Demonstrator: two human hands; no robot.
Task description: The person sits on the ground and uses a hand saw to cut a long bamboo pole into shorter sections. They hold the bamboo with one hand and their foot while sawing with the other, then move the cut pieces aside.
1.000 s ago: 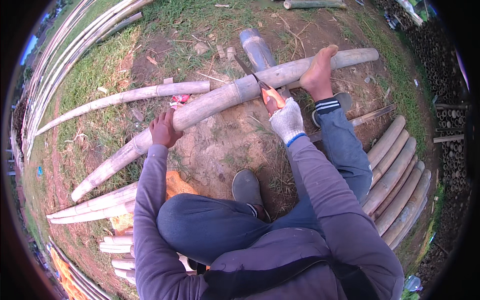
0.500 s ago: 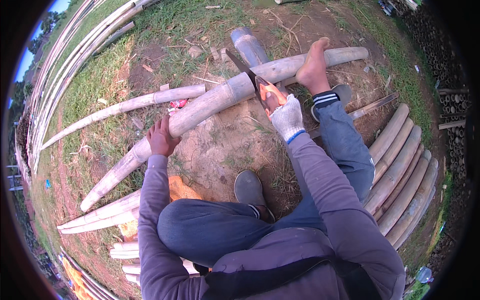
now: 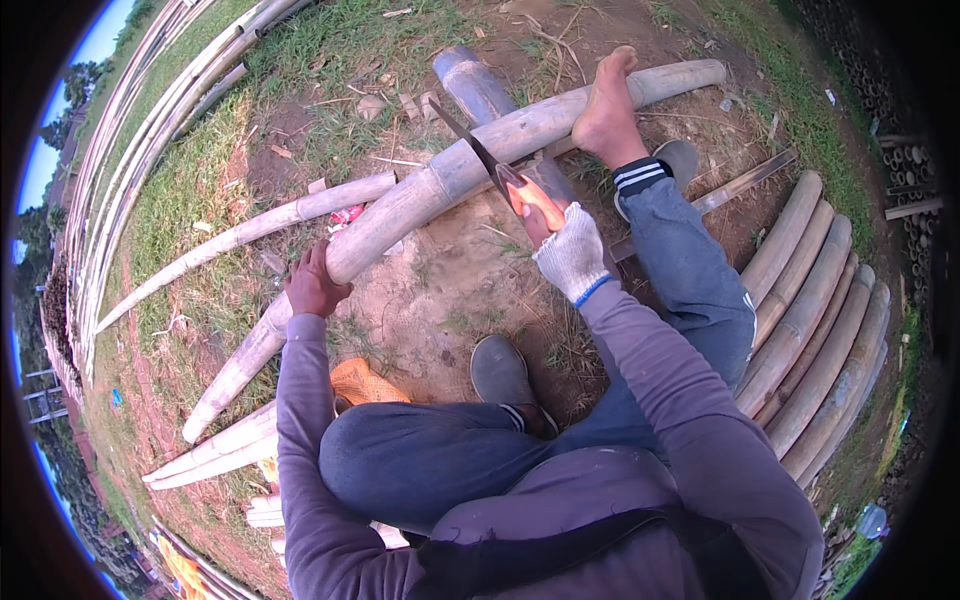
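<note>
A thick pale bamboo pole slants from the lower left to the upper right, resting across a shorter, darker bamboo piece. My bare left hand grips the thick pole towards its near end. In my right hand, which wears a white knitted glove with a blue cuff, is a handsaw with an orange handle. Its dark blade lies across the top of the pole just beyond a node; how deep it sits cannot be made out. My bare foot presses on the pole to the right of the saw.
A thinner bamboo pole lies on the grass at left. Several cut bamboo lengths are lined up at right, near a flat split strip. Long poles stretch along the far left. An orange mesh sack lies by my knee.
My right hand has drawn the saw back towards me along the cut. My left hand and foot keep their places on the pole. The whole view has shifted slightly.
</note>
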